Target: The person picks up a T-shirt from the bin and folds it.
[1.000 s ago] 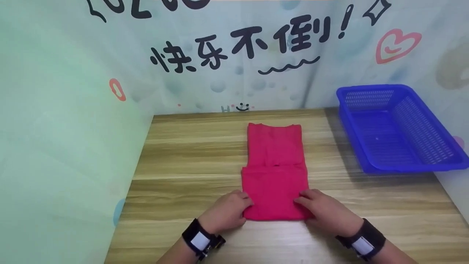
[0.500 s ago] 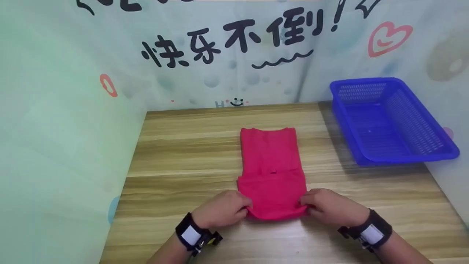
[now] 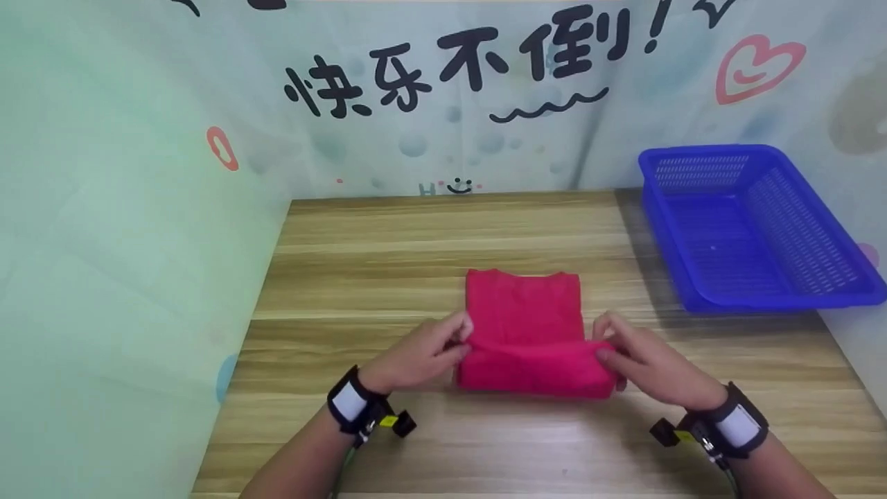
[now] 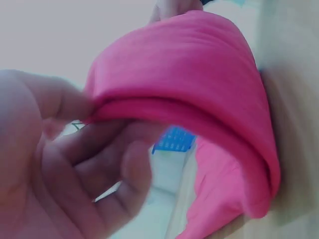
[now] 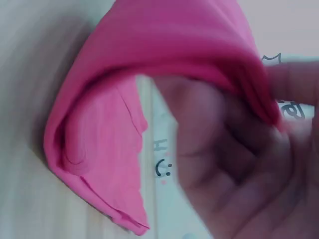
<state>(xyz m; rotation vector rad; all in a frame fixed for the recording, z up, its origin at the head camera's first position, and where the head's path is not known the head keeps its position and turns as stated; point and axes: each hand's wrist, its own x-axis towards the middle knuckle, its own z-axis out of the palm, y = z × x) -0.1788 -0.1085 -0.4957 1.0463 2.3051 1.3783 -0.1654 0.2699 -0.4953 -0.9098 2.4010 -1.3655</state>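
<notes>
A folded red cloth garment (image 3: 524,308) lies on the wooden table in the head view, its far part flat. Its near part is lifted and curls over toward the far side. At the left end of this raised fold, my left hand (image 3: 419,352) pinches the edge between thumb and fingers. My right hand (image 3: 651,364) pinches the right end. In the left wrist view, the layered fabric (image 4: 174,64) arches up from the table, with my left thumb on top of its edge. The right wrist view shows the fold's hollow underside above the flat part (image 5: 107,134).
A blue plastic basket (image 3: 769,301) with perforated sides stands at the back right of the table (image 3: 360,277). A printed cloth backdrop (image 3: 416,159) hangs along the back and the left side. Both wrists wear black straps with small cameras.
Both hands have raised the garment's near end and carried it away from the body, folding it over the middle. Less of the flat far part shows. The head view has shifted slightly.
</notes>
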